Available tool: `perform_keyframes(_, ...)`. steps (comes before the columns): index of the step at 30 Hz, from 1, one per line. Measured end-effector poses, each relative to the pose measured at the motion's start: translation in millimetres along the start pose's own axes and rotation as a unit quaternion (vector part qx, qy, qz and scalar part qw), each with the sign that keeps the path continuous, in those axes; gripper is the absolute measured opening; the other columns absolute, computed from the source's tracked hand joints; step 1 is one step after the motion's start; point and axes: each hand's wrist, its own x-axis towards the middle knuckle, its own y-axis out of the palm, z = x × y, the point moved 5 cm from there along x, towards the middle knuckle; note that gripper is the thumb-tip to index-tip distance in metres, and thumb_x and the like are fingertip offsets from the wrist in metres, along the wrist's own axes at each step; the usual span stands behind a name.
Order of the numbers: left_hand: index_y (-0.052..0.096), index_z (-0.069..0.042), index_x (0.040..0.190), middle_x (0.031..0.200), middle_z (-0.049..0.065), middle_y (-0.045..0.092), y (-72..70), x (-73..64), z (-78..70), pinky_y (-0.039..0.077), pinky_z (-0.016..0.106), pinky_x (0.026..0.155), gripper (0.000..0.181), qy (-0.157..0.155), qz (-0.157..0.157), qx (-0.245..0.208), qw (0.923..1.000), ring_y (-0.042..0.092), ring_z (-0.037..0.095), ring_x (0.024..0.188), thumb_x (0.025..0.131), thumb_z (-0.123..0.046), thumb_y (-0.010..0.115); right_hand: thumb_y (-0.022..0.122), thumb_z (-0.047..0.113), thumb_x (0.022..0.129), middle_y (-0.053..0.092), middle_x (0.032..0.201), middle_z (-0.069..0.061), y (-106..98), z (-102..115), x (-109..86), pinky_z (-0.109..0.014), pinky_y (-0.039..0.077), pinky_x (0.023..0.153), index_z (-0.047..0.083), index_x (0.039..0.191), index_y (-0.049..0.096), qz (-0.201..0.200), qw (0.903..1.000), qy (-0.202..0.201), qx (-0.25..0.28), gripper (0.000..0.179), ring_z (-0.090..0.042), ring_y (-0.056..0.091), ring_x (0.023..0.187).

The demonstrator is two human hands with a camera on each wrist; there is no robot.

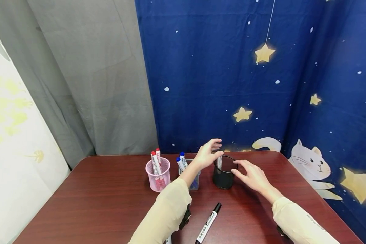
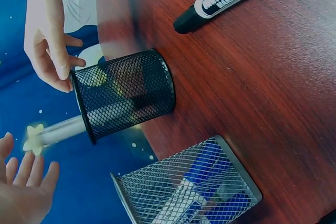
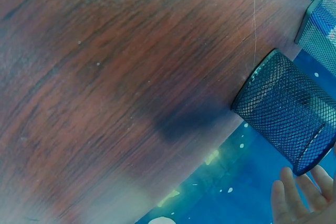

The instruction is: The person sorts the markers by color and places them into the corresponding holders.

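A black mesh pen cup (image 1: 223, 179) stands upright on the table with a white-bodied marker (image 1: 219, 162) leaning inside it. Over its left side is my left hand (image 1: 208, 154), fingers spread. In the left wrist view that marker (image 2: 63, 130) looks blurred and sticks out past the rim, apart from the left hand (image 2: 26, 192). My right hand (image 1: 252, 176) touches the cup's right rim with its fingertips, the fingers loosely extended. A whiteboard marker (image 1: 208, 223) with a black cap lies on the table in front of the cup.
Left of the black cup stands a silver mesh holder (image 2: 236, 156) with blue markers (image 1: 182, 159), partly behind my left forearm. Farther left, a pink mesh cup (image 1: 150, 179) holds red markers (image 1: 156, 162). Another marker (image 1: 168, 240) shows partly beside the left sleeve. Curtains hang behind the table (image 1: 103, 196).
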Motion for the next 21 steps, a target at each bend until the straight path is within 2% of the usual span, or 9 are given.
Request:
perform_keyframes(5, 0.041, -0.011, 0.129, 0.125, 0.007, 0.047, -6.5, -6.7, -2.4, 0.039, 0.032, 0.088, 0.047, 0.029, -0.009, 0.013, 0.9995, 0.041, 0.015, 0.116, 0.085, -0.014, 0.059, 0.06, 0.038, 0.082, 0.058, 0.099, -0.001, 0, -1, 0.1, -0.041, 0.045, 0.065, 0.012, 0.111, 0.058, 0.0, 1.0, -0.001, 0.0, 0.039, -0.017, 0.056, 0.083)
perform_keyframes(10, 0.045, -0.011, 0.126, 0.124, 0.004, 0.047, -17.6, -21.1, -10.7, 0.04, 0.031, 0.086, 0.044, 0.053, -0.014, 0.01, 0.9985, 0.041, 0.013, 0.114, 0.085, -0.018, 0.06, 0.06, 0.038, 0.082, 0.058, 0.095, 0.0, 1, -1, 0.5, -0.039, 0.044, 0.063, 0.013, 0.11, 0.059, -0.003, 1.0, -0.006, -0.006, 0.038, -0.016, 0.056, 0.08)
perform_keyframes(13, 0.047, -0.009, 0.123, 0.121, 0.006, 0.049, -25.5, -36.2, -21.3, 0.041, 0.032, 0.085, 0.041, 0.072, -0.01, -0.002, 0.9973, 0.044, 0.015, 0.112, 0.085, -0.015, 0.06, 0.061, 0.037, 0.082, 0.058, 0.094, 0.001, 1, -2, 0.5, -0.038, 0.044, 0.063, 0.013, 0.109, 0.059, -0.005, 0.9999, -0.006, -0.007, 0.037, -0.016, 0.055, 0.079)
perform_keyframes(18, 0.051, 0.002, 0.116, 0.112, 0.015, 0.053, -42.1, -69.6, -48.9, 0.042, 0.041, 0.083, 0.034, 0.106, 0.013, -0.021, 0.994, 0.048, 0.028, 0.106, 0.083, -0.004, 0.059, 0.06, 0.038, 0.082, 0.058, 0.095, 0.001, 1, -2, 0.7, -0.038, 0.044, 0.063, 0.013, 0.11, 0.059, -0.003, 0.9999, -0.01, -0.01, 0.038, -0.016, 0.055, 0.079)
perform_keyframes(20, 0.053, 0.003, 0.113, 0.109, 0.016, 0.054, -46.3, -82.1, -52.2, 0.043, 0.04, 0.082, 0.031, 0.118, 0.026, -0.017, 0.9926, 0.05, 0.029, 0.103, 0.083, -0.002, 0.059, 0.06, 0.038, 0.082, 0.058, 0.095, 0.0, 1, -2, 0.8, -0.039, 0.044, 0.063, 0.012, 0.11, 0.059, -0.003, 0.9999, -0.01, -0.01, 0.038, -0.016, 0.055, 0.079)
perform_keyframes(21, 0.054, 0.002, 0.112, 0.109, 0.014, 0.055, -46.9, -87.3, -48.8, 0.043, 0.038, 0.082, 0.03, 0.127, 0.033, -0.012, 0.9913, 0.051, 0.028, 0.102, 0.083, -0.003, 0.059, 0.06, 0.039, 0.082, 0.058, 0.095, 0.0, 1, -2, 0.8, -0.039, 0.044, 0.063, 0.012, 0.11, 0.059, -0.003, 0.9999, -0.009, -0.011, 0.038, -0.016, 0.055, 0.08)
